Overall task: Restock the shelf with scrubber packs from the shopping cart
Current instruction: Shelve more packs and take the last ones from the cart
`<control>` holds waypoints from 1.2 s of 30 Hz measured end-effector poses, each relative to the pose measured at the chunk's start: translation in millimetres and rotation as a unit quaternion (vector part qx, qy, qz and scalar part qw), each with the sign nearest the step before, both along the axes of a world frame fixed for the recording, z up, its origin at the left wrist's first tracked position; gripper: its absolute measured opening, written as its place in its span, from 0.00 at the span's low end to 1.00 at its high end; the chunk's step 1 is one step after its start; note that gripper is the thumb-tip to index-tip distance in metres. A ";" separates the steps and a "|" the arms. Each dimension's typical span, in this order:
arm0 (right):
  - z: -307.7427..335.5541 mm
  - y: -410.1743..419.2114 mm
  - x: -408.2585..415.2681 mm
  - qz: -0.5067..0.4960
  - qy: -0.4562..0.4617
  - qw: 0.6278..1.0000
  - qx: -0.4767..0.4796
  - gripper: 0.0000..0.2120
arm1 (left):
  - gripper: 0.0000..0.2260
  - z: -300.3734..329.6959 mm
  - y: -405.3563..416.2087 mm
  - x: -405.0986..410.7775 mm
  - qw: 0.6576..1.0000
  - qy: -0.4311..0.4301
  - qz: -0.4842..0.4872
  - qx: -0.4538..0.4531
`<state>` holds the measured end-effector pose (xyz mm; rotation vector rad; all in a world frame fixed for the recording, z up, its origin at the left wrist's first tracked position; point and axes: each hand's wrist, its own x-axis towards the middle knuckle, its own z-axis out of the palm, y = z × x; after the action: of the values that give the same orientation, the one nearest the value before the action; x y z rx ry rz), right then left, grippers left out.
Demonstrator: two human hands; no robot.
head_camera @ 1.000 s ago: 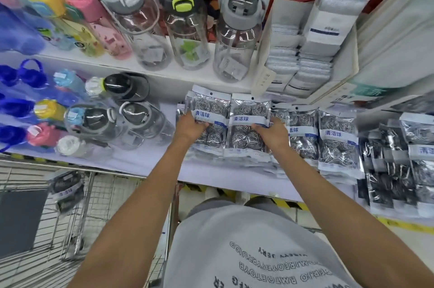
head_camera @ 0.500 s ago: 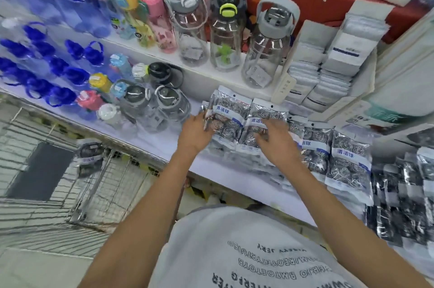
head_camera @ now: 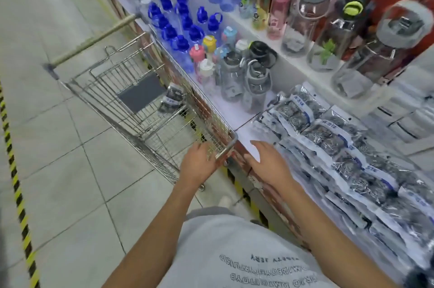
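A wire shopping cart (head_camera: 131,90) stands against the shelf front, and one scrubber pack (head_camera: 171,99) lies inside it near the shelf side. Rows of silver scrubber packs (head_camera: 328,144) with blue-and-white labels fill the white shelf (head_camera: 244,120) on the right. My left hand (head_camera: 198,162) hovers at the cart's near corner with loose fingers and holds nothing. My right hand (head_camera: 267,162) is over the shelf's front edge, fingers spread, just left of the packs and empty.
Clear and coloured water bottles (head_camera: 246,76) crowd the shelf beyond the packs, with blue-capped ones (head_camera: 178,24) further along. The cart's handle (head_camera: 91,39) points away down the tiled aisle (head_camera: 58,146). Yellow-black tape (head_camera: 16,184) runs along the floor at left.
Both hands let go of the packs on the shelf and drew back toward me. The view swung left, bringing the cart and aisle floor into sight.
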<state>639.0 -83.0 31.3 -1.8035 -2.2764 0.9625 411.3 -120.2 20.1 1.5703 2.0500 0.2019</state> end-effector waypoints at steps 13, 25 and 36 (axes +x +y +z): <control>-63.4 -0.7 -111.1 0.128 -0.050 0.987 -0.081 0.19 | 0.22 -47.7 -60.5 -121.7 0.988 -0.061 0.143 -0.026; -110.8 43.5 -192.4 0.122 -0.128 0.974 -0.141 0.27 | 0.22 -81.6 -5.0 -219.2 0.990 -0.099 0.070 -0.071; -220.1 109.3 -213.3 0.282 -0.232 0.904 -0.220 0.27 | 0.22 -144.1 108.6 -260.8 0.982 -0.090 0.115 -0.118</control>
<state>425.7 26.3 -188.8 -1.6724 -3.2185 1.3353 150.5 -11.6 -124.0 1.1315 2.0268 0.1707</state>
